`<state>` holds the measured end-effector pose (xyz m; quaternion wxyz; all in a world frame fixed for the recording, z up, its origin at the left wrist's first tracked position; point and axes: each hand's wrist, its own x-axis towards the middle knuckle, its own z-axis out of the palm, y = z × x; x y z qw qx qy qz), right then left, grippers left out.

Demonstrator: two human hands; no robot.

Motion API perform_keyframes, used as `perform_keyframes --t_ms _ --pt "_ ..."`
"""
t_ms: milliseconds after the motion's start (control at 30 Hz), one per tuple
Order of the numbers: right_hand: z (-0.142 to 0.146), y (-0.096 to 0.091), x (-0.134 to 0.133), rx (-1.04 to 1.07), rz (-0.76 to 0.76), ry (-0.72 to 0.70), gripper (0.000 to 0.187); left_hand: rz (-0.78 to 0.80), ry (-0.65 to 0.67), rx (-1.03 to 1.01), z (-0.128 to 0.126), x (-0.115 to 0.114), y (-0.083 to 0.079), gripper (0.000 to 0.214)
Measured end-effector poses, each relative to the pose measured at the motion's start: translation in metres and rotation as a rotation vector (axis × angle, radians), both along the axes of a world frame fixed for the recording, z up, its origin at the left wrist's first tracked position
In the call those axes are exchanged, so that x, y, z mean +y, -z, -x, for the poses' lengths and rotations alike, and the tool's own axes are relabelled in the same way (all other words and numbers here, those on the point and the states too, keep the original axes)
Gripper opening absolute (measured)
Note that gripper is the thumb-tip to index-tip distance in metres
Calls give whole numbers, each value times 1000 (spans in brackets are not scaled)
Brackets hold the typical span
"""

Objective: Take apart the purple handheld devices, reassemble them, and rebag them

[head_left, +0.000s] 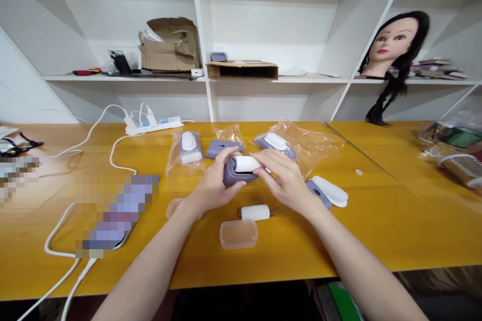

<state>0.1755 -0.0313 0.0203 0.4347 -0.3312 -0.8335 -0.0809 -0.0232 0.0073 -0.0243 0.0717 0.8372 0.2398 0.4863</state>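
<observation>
My left hand (215,180) is wrapped round a purple-grey handheld device (238,178) with a dark opening at its end. A white roller (246,163) sits at that opening, and my right hand (284,176) has its fingers closed on the roller's right end. On the table below lies a second white roller (255,212) beside a dark coiled spring or wire (277,210). A clear plastic cap (238,234) is in front of it. Another clear cap (173,207) is partly hidden by my left wrist. Near my right wrist lie a purple piece (319,193) and a white textured oval pad (331,191).
Behind my hands are bagged purple devices (191,148) (276,144) and a purple part (222,148). A phone (122,213) and white cables lie left, near a power strip (154,125). A mannequin head (399,42) stands on the shelf beyond cardboard boxes (169,47).
</observation>
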Motion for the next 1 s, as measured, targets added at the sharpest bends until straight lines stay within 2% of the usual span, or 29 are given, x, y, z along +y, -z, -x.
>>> perform_keyframes --t_ms 67,167,300,433,633,800,1000 --pt "1 3 0 -2 -30 10 29 95 0 17 -1 -1 1 65" --pt "7 4 -3 -23 -62 46 30 108 38 -13 -4 -4 0 52" --pt "16 8 -9 -4 -119 131 31 108 36 -67 -7 -8 -2 53" --pt "19 12 -11 9 -138 146 33 137 56 -80 -7 -7 0 49" --pt "19 9 -12 -36 -109 158 33 34 12 -122 -4 -1 6 54" --pt "21 9 -13 33 -77 136 33 36 35 -134 -5 0 6 52" --pt "24 12 -14 78 -166 118 30 -3 76 -201 -9 -2 3 55"
